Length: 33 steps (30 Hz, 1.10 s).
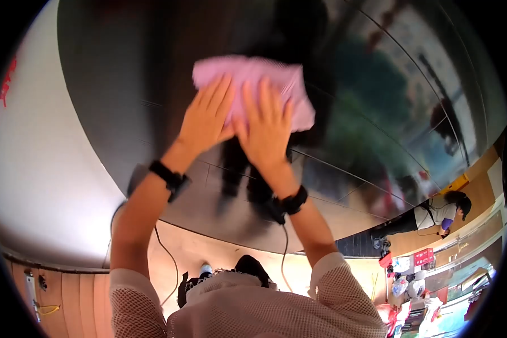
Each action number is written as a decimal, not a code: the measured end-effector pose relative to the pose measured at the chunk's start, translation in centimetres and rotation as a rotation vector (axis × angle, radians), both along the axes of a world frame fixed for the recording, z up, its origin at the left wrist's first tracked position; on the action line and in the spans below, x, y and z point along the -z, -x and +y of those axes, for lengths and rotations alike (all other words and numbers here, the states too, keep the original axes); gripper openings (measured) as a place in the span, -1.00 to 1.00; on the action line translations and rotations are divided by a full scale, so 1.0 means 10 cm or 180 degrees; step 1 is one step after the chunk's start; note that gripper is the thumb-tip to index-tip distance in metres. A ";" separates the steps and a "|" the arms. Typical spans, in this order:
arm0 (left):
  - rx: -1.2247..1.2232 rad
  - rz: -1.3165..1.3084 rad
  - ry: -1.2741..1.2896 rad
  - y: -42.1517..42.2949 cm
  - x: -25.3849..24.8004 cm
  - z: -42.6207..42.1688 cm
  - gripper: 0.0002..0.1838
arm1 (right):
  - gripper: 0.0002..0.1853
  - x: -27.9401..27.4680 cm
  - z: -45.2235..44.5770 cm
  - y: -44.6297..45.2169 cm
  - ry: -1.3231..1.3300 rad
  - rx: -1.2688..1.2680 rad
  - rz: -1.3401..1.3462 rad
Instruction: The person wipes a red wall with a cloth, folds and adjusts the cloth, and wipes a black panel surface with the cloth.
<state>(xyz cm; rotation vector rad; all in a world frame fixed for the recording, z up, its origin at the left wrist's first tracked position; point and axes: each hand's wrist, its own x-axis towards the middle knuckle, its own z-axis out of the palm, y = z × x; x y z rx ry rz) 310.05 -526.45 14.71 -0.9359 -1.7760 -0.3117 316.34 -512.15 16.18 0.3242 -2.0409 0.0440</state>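
A pink cloth [276, 73] lies spread against a dark, glossy tiled wall [343, 112]. My left hand [207, 112] presses flat on its lower left part, fingers stretched upward. Beside it, my right hand [265, 127] rests flat on the cloth with the fingers spread. The two thumbs come close together near the cloth's lower edge. Parts of the cloth under both palms are hidden. Each wrist wears a black band with a small device, and a cable hangs from each.
At left stands a white wall [45, 141] with red marks near its edge. Far right, another person [434, 217] in a cap stands by the wall. Red boxes [423, 257], bags and other items are piled at lower right. Wooden panelling [67, 298] shows at lower left.
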 end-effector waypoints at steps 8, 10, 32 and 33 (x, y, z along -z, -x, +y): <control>-0.0015 0.0489 -0.0089 -0.11 -1.25 -0.23 -0.33 | -0.44 -1.07 -0.30 0.09 -0.0335 0.0194 0.0978; 0.0406 0.0571 -0.0267 -0.03 -0.31 -0.43 -0.32 | -0.44 -0.29 -0.48 0.02 -0.0401 0.0163 0.0876; 0.0683 -0.0417 -0.0006 -0.46 0.56 -0.33 -0.30 | -0.49 1.03 -0.46 -0.16 0.0480 0.0280 0.0731; -0.0095 -0.0252 0.0242 -0.53 0.40 -0.34 -0.37 | -0.42 0.90 -0.48 -0.33 0.0128 0.0564 0.0036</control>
